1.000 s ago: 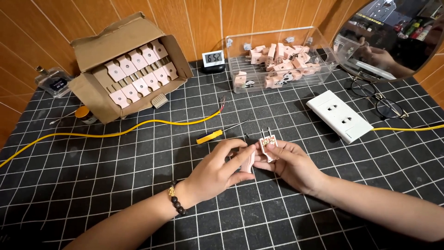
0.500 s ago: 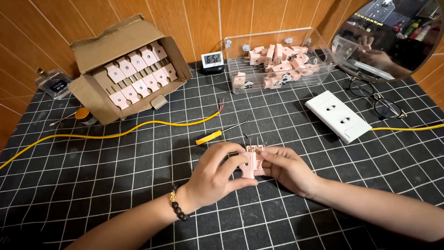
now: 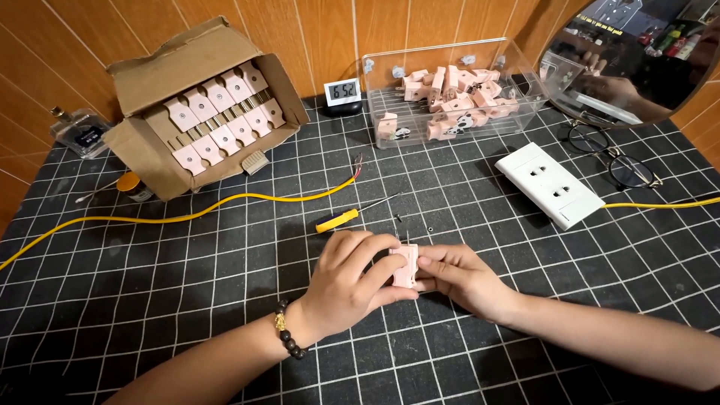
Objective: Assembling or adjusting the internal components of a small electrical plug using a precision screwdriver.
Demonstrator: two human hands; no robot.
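Head view: small pink plastic plug body (image 3: 406, 265) now pressed closed between left hand (image 3: 349, 281) and right hand (image 3: 457, 276), prongs no longer exposed, just below yellow-handled screwdriver (image 3: 337, 220); assembly apparently progressing.

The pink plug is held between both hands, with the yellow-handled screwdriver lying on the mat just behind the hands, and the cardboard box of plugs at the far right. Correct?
Not quite: in the head view the cardboard box sits far left. The pink plug is between the left hand and right hand, the screwdriver behind.
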